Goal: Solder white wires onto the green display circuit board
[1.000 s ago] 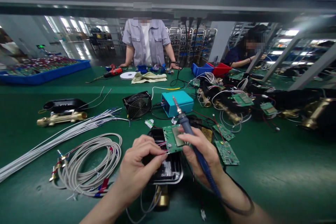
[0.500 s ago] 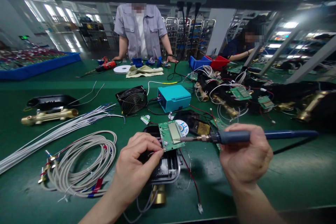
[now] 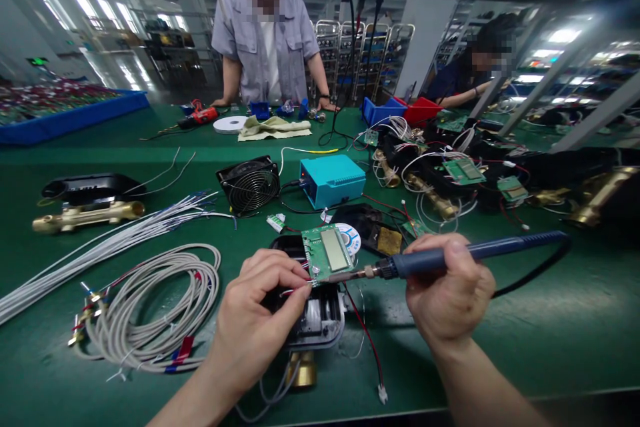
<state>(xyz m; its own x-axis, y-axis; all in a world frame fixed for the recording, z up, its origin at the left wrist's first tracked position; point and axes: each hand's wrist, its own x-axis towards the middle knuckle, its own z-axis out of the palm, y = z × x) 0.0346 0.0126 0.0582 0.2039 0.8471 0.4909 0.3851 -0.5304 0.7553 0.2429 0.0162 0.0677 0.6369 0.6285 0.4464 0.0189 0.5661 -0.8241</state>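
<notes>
My right hand [image 3: 450,293] grips a blue-handled soldering iron [image 3: 450,255], its tip touching the lower edge of a small green circuit board [image 3: 327,250] with a grey display. My left hand [image 3: 260,313] is closed in a pinch on thin wires at the board's lower left corner. The board rests tilted on a black plastic housing [image 3: 320,320] with a brass fitting [image 3: 303,367] under it. A red and black lead [image 3: 367,343] trails from the board toward the table's near edge.
On the green table [image 3: 525,333] lie a grey cable coil [image 3: 150,307], white wire bundle [image 3: 100,253], a small fan [image 3: 249,185], a teal solder station [image 3: 333,180], brass valves and more boards at right. Two people stand or sit across the table.
My right hand swung the soldering iron from upright over the board to lying sideways, then brought its tip down to the board's lower edge. My left hand stayed pinched at the wires.
</notes>
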